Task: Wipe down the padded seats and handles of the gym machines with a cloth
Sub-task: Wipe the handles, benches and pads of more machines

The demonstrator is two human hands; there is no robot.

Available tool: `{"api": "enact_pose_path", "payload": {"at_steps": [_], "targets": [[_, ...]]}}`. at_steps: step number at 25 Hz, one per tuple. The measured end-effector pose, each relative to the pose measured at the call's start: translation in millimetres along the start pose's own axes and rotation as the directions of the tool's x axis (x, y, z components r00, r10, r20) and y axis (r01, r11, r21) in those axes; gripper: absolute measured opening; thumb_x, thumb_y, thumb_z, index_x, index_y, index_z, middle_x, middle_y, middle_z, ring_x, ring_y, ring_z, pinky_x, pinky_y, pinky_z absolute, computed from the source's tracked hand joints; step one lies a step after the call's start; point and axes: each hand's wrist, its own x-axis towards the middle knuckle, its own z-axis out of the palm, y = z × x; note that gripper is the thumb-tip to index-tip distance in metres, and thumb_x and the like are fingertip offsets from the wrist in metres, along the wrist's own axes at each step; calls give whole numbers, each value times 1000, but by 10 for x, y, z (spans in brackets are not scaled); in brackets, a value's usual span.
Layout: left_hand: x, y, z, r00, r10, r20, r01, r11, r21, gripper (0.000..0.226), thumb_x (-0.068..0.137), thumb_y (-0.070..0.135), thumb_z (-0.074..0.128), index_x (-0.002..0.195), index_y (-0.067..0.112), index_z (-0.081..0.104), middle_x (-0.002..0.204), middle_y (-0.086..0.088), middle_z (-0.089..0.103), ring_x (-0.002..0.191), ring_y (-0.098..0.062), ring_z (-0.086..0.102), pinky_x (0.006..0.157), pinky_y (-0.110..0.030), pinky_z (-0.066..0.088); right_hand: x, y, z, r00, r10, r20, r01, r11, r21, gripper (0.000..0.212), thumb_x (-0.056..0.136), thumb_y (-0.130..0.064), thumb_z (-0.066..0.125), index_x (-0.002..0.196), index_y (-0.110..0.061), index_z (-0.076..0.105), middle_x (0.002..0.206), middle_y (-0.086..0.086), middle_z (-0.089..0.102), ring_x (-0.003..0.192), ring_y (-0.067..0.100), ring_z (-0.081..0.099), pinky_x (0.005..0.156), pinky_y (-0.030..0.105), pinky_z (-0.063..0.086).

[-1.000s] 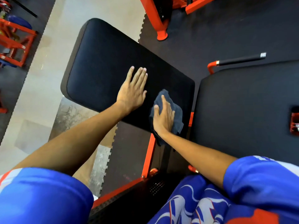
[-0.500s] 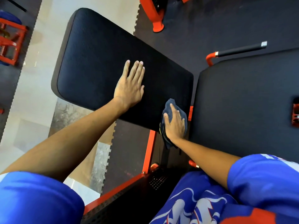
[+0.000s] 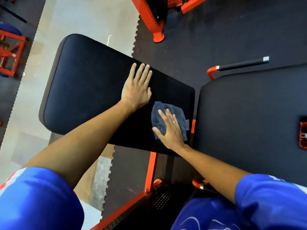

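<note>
1. Where a black rubber floor mat (image 3: 207, 35) meets a pale floor (image 3: 74, 19) along a jigsaw-cut seam, a black padded seat (image 3: 86, 90) stands on an orange frame (image 3: 152, 170), lying slantwise across that seam.
2. Just to its right sits a second black pad (image 3: 249, 122), with only a narrow gap between the two.
3. Beyond the second pad's far edge, a handle (image 3: 240, 64) with a black grip sticks out from an orange bend.
4. An orange machine leg (image 3: 149, 19) stands on the mat past the seat, well apart from it, and an orange rack (image 3: 10, 52) shows at the left border.
5. On the seat's right end, near its right edge, lies a dark blue cloth (image 3: 176, 112), bunched up.
6. With fingers straight and spread, the right hand (image 3: 171, 130) presses flat on the cloth, curled round nothing; a ring shows on one finger.
7. Flat on the seat just left of the cloth rests the left hand (image 3: 137, 90), fingers straight and together, its fingertips at the seat's far edge; it grasps nothing.
8. From the left hand, a long stretch of seat runs out to the rounded left end.
</note>
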Motion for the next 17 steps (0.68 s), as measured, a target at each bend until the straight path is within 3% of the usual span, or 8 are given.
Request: {"api": "enact_pose_path", "payload": {"at_steps": [4,7,9,11,13,15,17], "targets": [[28,67,73,1000,-7,-25,7,1000,7,69,103,43,12,162,8,5,170,-15,3,158,-31,2,126,-56,3,513,201,-74,946,315,-80,-301,942,146,64,107,-49,47,163,-28,25,168,0,30,157,18,20,128,53,12],[59,77,107,999,-21,-35,21,1000,-3,70,103,44,12,162,8,3,170,-16,1,158,-33,1,126,-56,3,1108,156,-155,875,462,-145,-405,862,305,68,102,-64,35,162,-33,29,165,-5,37,154,16,29,127,51,20],[65,94,100,999,-28,-28,28,1000,2,70,103,44,12,162,7,1,170,-16,-1,158,-33,-1,126,-56,2,1311,57,-188,919,375,-126,-333,905,263,64,103,-61,36,161,-35,29,167,-6,33,156,13,24,127,52,20],[62,111,103,999,-27,-23,28,1000,13,70,104,44,12,162,8,-1,170,-15,-3,158,-33,-3,126,-56,-1,1284,-36,-227,986,138,-90,-120,976,179,61,105,-52,44,161,-34,29,169,-3,29,158,11,16,128,51,16],[66,116,108,999,-36,-24,36,999,6,69,104,43,12,162,8,-2,170,-15,-4,157,-32,-4,126,-56,-1,1201,79,-277,1000,-12,-16,13,993,118,65,102,-51,49,161,-33,28,169,-2,28,159,11,13,130,47,9],[79,109,90,998,-46,-33,46,999,6,70,103,44,13,162,8,0,170,-16,-2,158,-33,-2,126,-55,2,1195,366,-329,999,52,17,-53,995,90,70,99,-57,48,162,-37,24,170,-3,26,159,13,13,129,49,10],[90,107,91,998,-47,-39,48,999,1,71,102,44,13,163,9,2,170,-16,-1,157,-33,-1,126,-55,3,1253,611,-377,976,219,16,-219,968,124,72,97,-64,47,161,-42,22,169,-7,26,158,19,18,126,53,20]]}}
